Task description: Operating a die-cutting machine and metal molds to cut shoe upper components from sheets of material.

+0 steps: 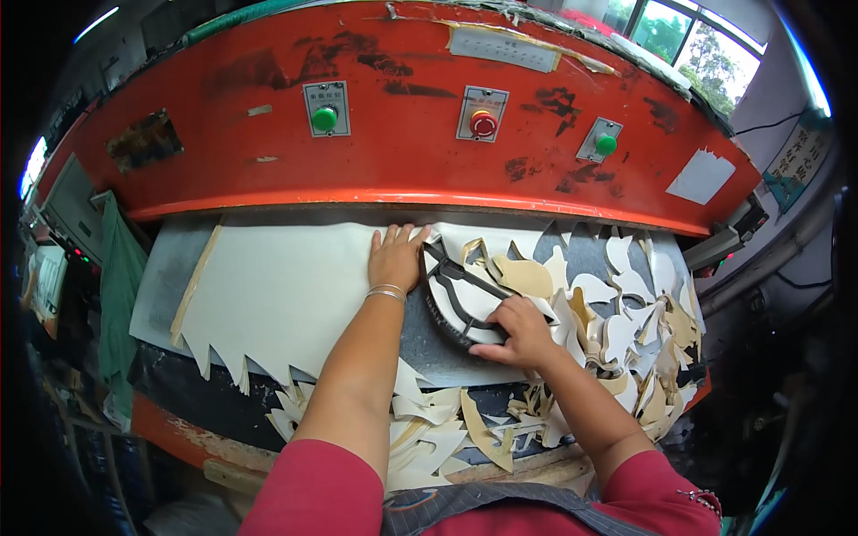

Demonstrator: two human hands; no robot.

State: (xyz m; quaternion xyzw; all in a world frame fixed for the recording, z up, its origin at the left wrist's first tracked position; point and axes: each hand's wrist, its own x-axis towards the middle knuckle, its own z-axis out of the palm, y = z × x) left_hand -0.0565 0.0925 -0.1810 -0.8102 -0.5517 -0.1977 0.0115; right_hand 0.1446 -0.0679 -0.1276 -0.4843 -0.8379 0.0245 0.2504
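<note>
Fingers under the press, that's the worry here.
Right hand [518, 332] is curled shut on the near edge of the black cutting die [463, 299], left hand [396, 257] lies open and flat on the cream sheet [277, 290] beside it. Both sit right below the red press head [402, 107], so I reckon a stray button press could crush them, and the die could slip on the scraps [626, 330].

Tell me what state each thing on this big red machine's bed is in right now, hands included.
Cream sheet of material: lying flat, front edge cut into jagged notches.
Dark metal cutting die: resting on the sheet's right end.
Left hand: flat, pressing the sheet beside the die.
Right hand: gripping the die's near edge.
Cream offcuts: heaped loosely at right and front.
Green cloth: hanging at left.
</note>
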